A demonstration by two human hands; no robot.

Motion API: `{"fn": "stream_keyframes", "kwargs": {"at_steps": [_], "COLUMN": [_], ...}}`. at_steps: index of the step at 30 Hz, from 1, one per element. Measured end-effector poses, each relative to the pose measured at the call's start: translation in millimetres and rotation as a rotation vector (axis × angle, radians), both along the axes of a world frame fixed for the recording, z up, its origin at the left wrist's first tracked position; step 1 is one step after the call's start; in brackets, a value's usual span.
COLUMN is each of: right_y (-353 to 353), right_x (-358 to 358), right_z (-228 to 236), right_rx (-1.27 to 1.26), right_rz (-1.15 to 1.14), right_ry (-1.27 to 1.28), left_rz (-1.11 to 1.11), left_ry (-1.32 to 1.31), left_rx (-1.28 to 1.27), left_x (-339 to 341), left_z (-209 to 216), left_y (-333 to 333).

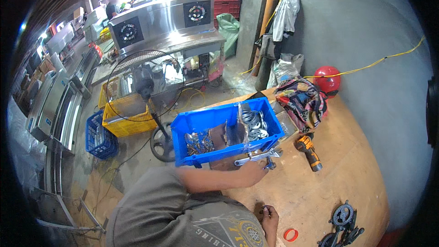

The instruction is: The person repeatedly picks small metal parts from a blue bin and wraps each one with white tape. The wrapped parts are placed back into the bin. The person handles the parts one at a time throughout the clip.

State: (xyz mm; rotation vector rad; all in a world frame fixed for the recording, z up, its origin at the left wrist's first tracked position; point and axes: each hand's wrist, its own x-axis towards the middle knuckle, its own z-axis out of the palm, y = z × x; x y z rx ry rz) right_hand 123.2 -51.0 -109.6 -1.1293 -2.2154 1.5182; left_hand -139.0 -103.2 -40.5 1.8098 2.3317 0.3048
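Observation:
My left hand (252, 174) reaches across the table by the near side of a blue plastic bin (208, 158). Its fingers are curled down, close to a small shiny metal piece with a dark bluish end (270, 165); what they hold is hidden. A silver wrench-like tool (249, 159) lies just beyond, along the bin's edge. Close to my body, my right hand (270, 222) pinches a small dark part (264, 207). The bin has bolts (199, 142) in its left section and metal rings (254, 123) in its right.
On the table lie a yellow-and-black cordless drill (309, 152), a red ring (291, 234), black geared parts (343, 215) and patterned cloth (302, 103). A red round object (327, 81) sits by the wall. Beyond stand a floor fan (145, 82), yellow crates (129, 116) and a steel stove unit (160, 18).

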Motion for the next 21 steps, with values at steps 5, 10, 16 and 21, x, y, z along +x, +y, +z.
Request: {"fn": "stream_keyframes", "kwargs": {"at_steps": [5, 10, 16, 21], "right_y": [-3, -10, -8, -7], "right_x": [0, -25, -75, -100], "right_z": [-2, 9, 36, 54], "right_rx": [-0.076, -0.253, -0.161, -0.109], "right_rz": [-0.034, -0.056, 0.049, 0.035], "right_ry": [-0.077, -0.124, -0.127, -0.164], "left_rz": [0.134, 0.594, 0.432, 0.328], "left_ry": [-0.257, -0.16, -0.176, -0.266], "left_rx": [0.287, 0.042, -0.227, -0.195], "left_x": [-46, -166, -200, -213], "left_z": [60, 29, -49, -60], "left_y": [-106, -160, -163, -170]}}
